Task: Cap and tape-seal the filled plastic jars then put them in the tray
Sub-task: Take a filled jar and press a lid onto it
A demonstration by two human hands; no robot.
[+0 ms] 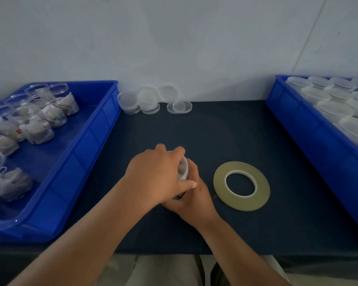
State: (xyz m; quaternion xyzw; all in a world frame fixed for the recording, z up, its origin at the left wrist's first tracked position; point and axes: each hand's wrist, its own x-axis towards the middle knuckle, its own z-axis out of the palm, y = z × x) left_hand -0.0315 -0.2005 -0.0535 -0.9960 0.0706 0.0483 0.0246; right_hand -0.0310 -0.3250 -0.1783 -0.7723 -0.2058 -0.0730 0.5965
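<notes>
Capping looks like our step: left grip (153, 176) curls over the top of the jar (183, 169), right grip (194, 195) clasps its base, low over the counter (132, 141). Next, we judge, one hand must free itself for the tape roll (241, 185) nearby.

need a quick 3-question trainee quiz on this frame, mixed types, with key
1. True or false: the tape roll stands on edge on the mat.
2. Where are the loose lids? A on the tape roll; B at the mat's back edge; C in the person's lap.
3. Fill in: the left hand and right hand both grip a ___.
Key: 1 false, it lies flat; 2 B; 3 jar.
</notes>
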